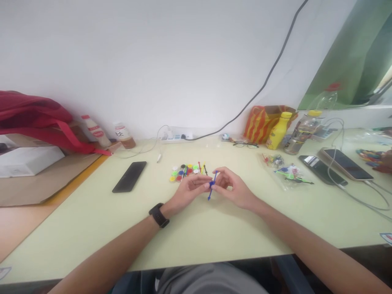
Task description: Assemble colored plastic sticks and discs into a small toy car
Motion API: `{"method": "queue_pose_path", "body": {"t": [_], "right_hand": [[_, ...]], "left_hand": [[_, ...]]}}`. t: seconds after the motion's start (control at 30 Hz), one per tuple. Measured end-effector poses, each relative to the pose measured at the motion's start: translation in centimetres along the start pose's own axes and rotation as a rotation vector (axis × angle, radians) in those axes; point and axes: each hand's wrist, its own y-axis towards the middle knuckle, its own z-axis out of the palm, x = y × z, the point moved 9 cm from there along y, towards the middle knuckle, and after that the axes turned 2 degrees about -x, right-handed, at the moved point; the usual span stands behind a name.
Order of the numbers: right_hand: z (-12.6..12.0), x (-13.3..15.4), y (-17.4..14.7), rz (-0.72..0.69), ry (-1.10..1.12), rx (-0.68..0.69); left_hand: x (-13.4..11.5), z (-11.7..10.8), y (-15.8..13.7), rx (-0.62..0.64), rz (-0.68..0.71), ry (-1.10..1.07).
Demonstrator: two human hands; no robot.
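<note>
A blue arrow-shaped spinner [212,185] with a round hub is held above the table, its arrowhead pointing down towards me. My left hand [190,190], with a black watch on its wrist, pinches the hub from the left between thumb and fingers. From the other side, the thumb and fingers of my right hand [234,187] close on the same hub. Just behind my left hand lie several small round coloured discs [179,178] in white, yellow, red, green and black. Loose arrows [202,166] in red, yellow and black lie beside them, partly covered by my fingers.
A black phone [130,177] lies to the left. To the right are clear bags of small parts [289,173], two charging phones [349,163] with cables, a yellow bottle [278,130] and a striped bag [255,122]. Glasses [245,144] and a power strip [173,139] sit near the wall.
</note>
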Motion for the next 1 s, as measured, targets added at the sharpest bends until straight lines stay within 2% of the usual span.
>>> {"method": "queue_pose_path", "body": {"t": [0.13,0.43,0.8,1.0], "right_hand": [[0.2,-0.2,0.1,-0.025,-0.080,0.011],[-0.2,-0.6,0.3,-0.006,-0.041,-0.004],[0.3,-2.1,0.4,0.062,0.019,0.018],[0.4,-1.9,0.2,0.058,0.045,0.013]], "left_hand": [[0.4,0.4,0.0,0.046,-0.008,-0.016],[1.2,-0.3,0.5,-0.029,-0.019,-0.052],[1.5,-0.9,0.3,-0.079,-0.054,0.071],[1.5,-1.0,0.2,-0.085,-0.073,0.066]]}}
